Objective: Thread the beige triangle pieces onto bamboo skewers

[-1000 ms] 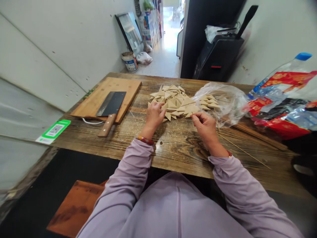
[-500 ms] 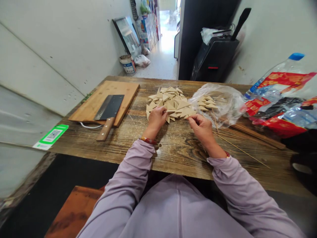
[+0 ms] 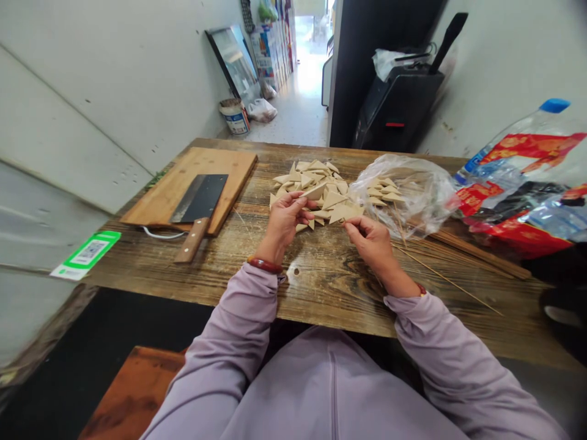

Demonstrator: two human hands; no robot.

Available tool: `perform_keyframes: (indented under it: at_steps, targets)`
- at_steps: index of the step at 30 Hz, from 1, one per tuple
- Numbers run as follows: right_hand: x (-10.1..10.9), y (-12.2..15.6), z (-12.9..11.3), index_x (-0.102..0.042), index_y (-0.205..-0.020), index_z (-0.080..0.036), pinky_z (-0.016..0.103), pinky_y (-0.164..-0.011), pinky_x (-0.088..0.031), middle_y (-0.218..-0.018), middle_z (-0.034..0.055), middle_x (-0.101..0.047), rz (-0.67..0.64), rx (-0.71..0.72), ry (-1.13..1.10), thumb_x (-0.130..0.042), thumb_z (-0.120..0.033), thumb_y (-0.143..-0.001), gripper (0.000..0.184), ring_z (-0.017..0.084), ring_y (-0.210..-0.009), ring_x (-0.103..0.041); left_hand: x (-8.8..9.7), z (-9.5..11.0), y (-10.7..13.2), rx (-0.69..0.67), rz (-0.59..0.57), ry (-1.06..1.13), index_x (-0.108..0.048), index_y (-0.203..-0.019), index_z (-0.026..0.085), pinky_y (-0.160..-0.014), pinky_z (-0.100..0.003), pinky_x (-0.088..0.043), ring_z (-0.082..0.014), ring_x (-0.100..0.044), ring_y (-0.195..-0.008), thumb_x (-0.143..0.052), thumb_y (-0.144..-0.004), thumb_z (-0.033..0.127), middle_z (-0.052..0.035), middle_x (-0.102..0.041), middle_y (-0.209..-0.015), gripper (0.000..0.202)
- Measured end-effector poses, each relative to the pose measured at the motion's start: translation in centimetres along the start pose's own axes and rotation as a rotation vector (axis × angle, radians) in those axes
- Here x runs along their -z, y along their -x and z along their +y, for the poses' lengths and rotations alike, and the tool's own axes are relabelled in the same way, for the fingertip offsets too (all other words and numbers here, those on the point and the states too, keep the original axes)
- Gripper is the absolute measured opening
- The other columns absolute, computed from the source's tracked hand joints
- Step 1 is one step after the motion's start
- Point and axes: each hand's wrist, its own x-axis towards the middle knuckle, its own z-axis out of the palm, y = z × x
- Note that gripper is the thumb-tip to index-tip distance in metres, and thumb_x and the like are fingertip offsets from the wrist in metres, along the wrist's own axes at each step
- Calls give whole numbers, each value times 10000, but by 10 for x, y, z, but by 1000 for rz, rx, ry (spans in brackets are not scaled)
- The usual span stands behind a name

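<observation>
The left hand [image 3: 284,215] has lifted one triangle [image 3: 316,190] off the pile [image 3: 318,172] on the table [image 3: 321,275], pinched between thumb and fingers, while the right hand [image 3: 372,241] stays closed in a pinch, on what I cannot tell.

Wooden table [image 3: 330,284] between grey walls [image 3: 114,79], bright corridor [image 3: 306,107].

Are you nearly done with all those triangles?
Not nearly. Done: a few triangles on sticks lie in the clear bag. In hand: the left hand holds one triangle, and the right hand pinches a thin stick. Left: a big pile of loose triangles on the table and a bundle of bare sticks.
</observation>
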Motion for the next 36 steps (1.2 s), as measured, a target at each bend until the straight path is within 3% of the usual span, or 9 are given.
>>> perform_keyframes:
  at_steps: [3,7,10,17,23,27,36]
  targets:
    - [-1,1,0,-695,-749,-187,251,-525,-343,-563,-29,-564,-11,6,14,-584,-378,-825,233,108,-516,-458,1,-1,-1,27,-11,49,-601,-977,163,-484,-184,-476,-102,-672,-543,-765,-754,251,-36,-757,-814,290]
    - [-2,2,1,-699,-760,-186,253,-527,-347,-572,-27,-565,-21,5,18,-579,-376,-830,235,109,-518,-463,-1,2,-1,76,39,147,-623,-925,155,-700,-219,-560,-114,-722,-712,-647,-808,123,-27,-735,-774,124]
    - [-2,2,2,-703,-772,-180,255,-539,-357,-592,-21,-581,-36,15,26,-576,-371,-832,237,111,-531,-477,-2,4,0,77,45,181,-621,-886,149,-765,-246,-566,-115,-715,-732,-628,-841,160,-32,-724,-773,47]
    - [-3,3,4,-705,-786,-183,254,-549,-367,-606,-18,-598,-68,27,46,-575,-365,-840,229,115,-541,-482,-3,3,2,43,21,185,-581,-824,159,-739,-269,-564,-105,-681,-666,-759,-799,342,8,-657,-745,257]
    - [-2,3,2,-714,-796,-176,256,-542,-376,-601,-11,-609,-6,11,65,-584,-372,-835,239,118,-530,-490,-3,0,1,35,10,194,-614,-967,157,-724,-266,-555,-89,-662,-627,-740,-727,56,42,-639,-735,290]
    - [-1,6,-2,-715,-816,-179,252,-540,-394,-623,-5,-640,29,28,41,-585,-369,-847,232,117,-526,-509,-2,2,0,53,36,210,-642,-895,118,-720,-259,-554,-86,-654,-611,-719,-737,46,8,-676,-729,189]
    - [-5,16,-6,-745,-889,-202,281,-610,-483,-811,47,-765,-109,210,108,-568,-288,-873,198,159,-629,-642,4,8,-3,53,111,215,-589,-853,145,-536,-191,-480,-121,-704,-632,-672,-800,81,0,-700,-730,117]
